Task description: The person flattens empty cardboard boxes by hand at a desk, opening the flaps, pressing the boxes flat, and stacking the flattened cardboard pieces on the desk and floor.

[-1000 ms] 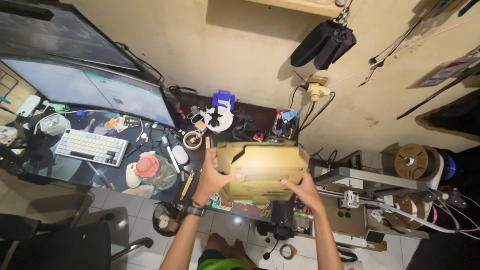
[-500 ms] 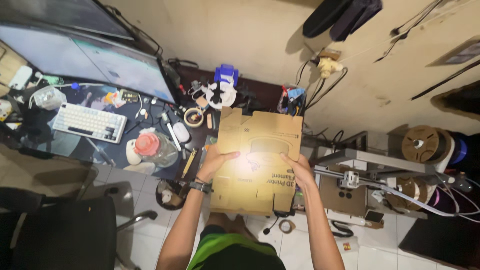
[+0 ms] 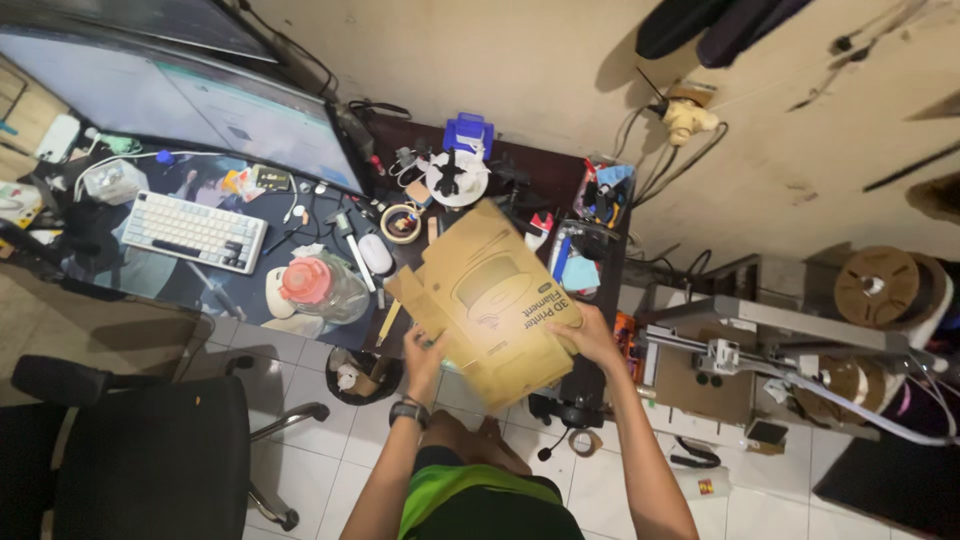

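Cluttered desk (image 3: 250, 300) with a keyboard (image 3: 193, 231) and monitor (image 3: 190, 110) stands against a beige wall. Above its edge, a flattened cardboard box (image 3: 490, 300) is tilted, pinched by the left hand (image 3: 424, 352) at its lower edge and the right hand (image 3: 592, 334) at its side.

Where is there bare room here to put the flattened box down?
Both hands hold the cardboard box. The desk is crowded from keyboard to jug. Bare patches: tiled floor between office chair and bin.
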